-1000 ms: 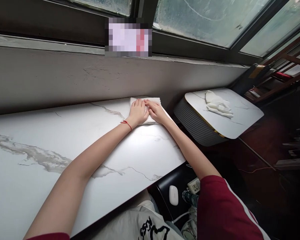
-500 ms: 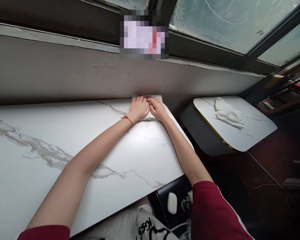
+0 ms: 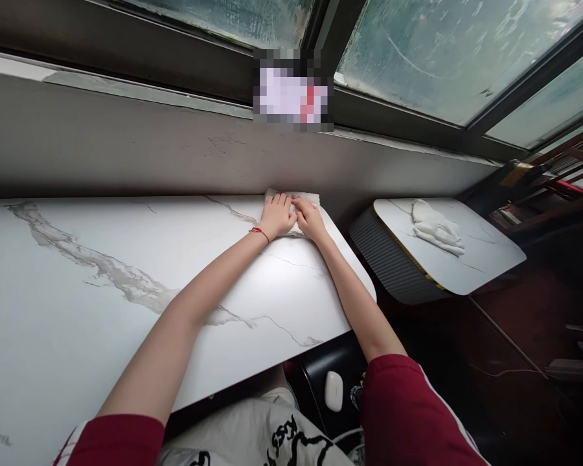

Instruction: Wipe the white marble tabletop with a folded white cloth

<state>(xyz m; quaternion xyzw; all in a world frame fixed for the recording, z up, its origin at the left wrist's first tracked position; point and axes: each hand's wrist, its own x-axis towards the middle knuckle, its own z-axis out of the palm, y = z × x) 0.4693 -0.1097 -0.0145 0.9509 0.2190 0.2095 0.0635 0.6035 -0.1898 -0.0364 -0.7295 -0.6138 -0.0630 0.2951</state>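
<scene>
A folded white cloth (image 3: 311, 197) lies at the far right end of the white marble-patterned table (image 3: 252, 272), close against the wall. My left hand (image 3: 278, 215) rests flat on it with the fingers stretched forward, a red string on the wrist. Right beside it, my right hand (image 3: 309, 219) presses on the cloth, its fingers slightly bent and pointing inward towards the left hand. Both hands partly cover the cloth.
A smaller table (image 3: 471, 259) with a ribbed grey side stands to the right, bearing a crumpled white cloth (image 3: 436, 226). Below the table edge a small white case (image 3: 333, 391) sits on a black surface. A grey wall (image 3: 175, 149) and windows (image 3: 418, 58) border the back.
The view has shifted, so the table and hands appear a little further right. Both hands stay on the cloth near the table's back edge, in nearly the same pose.
</scene>
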